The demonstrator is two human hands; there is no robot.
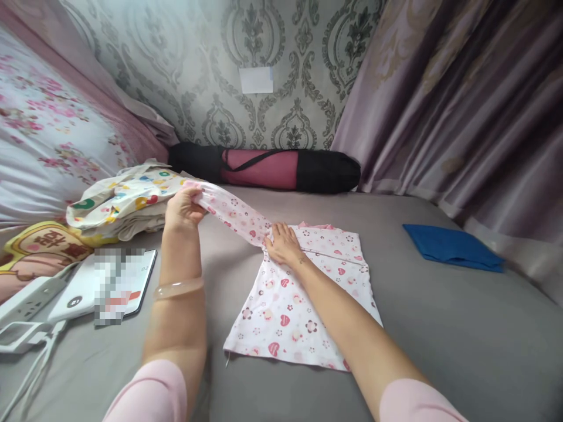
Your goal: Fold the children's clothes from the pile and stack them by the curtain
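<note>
A small white shirt printed with pink hearts and flowers lies spread on the grey bed sheet, its hem toward me. One sleeve, on the right, is folded across the upper part of the shirt. My left hand is closed on the pink cuff of the other sleeve and holds it stretched up and to the left, off the sheet. My right hand lies on the shirt at the shoulder where that sleeve begins, fingers extended and pressing on the cloth.
Folded patterned cloth, a yellow cushion, a white power strip with cables and a tablet-like item are on the left. A black and pink roll bag lies by the wall. Blue folded cloth rests at right.
</note>
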